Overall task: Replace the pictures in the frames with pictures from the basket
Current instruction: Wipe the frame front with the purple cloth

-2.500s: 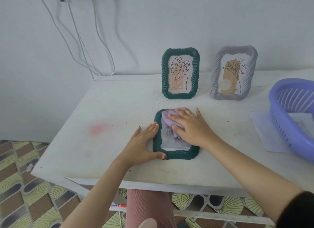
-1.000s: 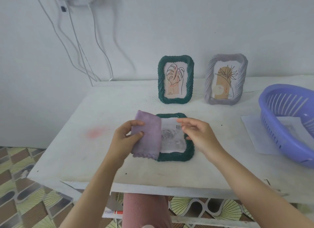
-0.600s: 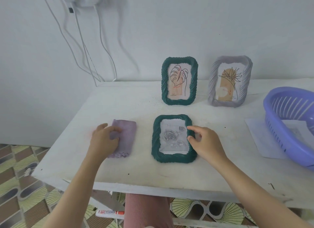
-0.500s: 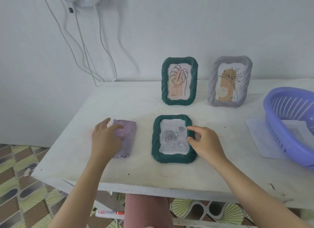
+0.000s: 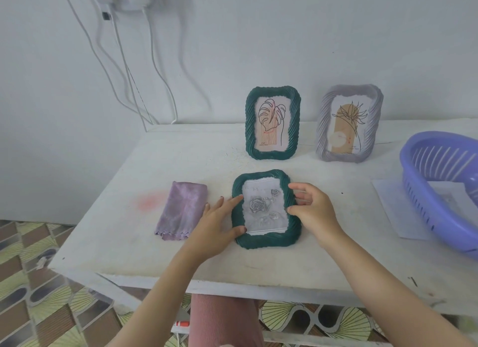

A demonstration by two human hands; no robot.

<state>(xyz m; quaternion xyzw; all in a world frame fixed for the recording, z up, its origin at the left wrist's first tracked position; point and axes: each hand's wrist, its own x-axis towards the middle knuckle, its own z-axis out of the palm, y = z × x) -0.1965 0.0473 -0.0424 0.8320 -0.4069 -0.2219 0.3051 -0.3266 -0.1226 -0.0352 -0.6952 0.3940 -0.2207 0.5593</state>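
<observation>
Your left hand (image 5: 217,225) left the cloth (image 5: 181,211), lying flat on the frame (image 5: 263,239). Your right hand (image 5: 315,212) gripped its rim; level lifting mattered.

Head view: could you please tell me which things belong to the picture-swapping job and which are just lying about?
Job:
flat green frame
standing green frame
lilac frame
basket

Lying about:
cloth
wall cables
</observation>
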